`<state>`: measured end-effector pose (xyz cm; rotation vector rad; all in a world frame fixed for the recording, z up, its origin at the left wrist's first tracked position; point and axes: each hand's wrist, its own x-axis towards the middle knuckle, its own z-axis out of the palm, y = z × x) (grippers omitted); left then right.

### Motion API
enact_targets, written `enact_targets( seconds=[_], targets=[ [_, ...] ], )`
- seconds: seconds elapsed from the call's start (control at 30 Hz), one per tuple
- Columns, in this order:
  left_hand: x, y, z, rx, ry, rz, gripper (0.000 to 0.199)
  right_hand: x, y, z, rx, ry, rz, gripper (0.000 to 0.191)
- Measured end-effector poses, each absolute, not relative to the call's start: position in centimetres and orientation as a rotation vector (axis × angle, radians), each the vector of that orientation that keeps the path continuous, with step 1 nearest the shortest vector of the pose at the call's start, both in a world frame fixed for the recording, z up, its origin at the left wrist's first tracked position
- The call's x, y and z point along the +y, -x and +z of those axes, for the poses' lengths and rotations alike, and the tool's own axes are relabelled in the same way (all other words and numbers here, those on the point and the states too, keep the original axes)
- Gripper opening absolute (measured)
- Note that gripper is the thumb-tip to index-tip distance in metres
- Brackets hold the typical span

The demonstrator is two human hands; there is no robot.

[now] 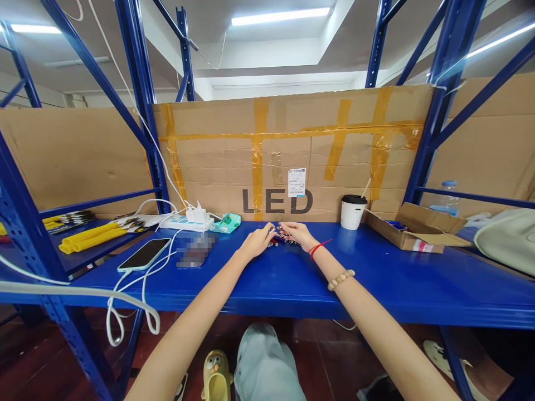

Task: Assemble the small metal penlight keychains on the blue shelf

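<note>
Both arms reach forward over the blue shelf top (259,284). My left hand (257,241) is closed, with its fingertips around something small and dark that I cannot make out. Close on its right, my right hand (296,233) has its fingers bent together in a pinch; whatever it holds is too small to name. Under and between the fingertips lies a little cluster of small dark, red and purplish pieces (285,240), partly covered by the hands. A red string and a beaded bracelet circle my right wrist and forearm.
Left of the hands are a phone (144,255), white cables (146,274), a power strip (188,221) and a green packet (226,223). To the right stand a lidded paper cup (351,213) and an open cardboard box (412,228). Taped cardboard (217,167) closes the back.
</note>
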<state>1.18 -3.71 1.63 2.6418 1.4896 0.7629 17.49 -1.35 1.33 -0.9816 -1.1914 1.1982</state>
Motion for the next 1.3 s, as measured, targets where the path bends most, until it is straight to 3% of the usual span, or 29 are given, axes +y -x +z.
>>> enact_targets(
  seconds=[1.3],
  targets=[
    [-4.1,-1.3,2.0,1.491,-2.636,0.764,0.029,-1.0,-17.7,1.0,-1.305,1.067,1.014,0.025]
  ],
)
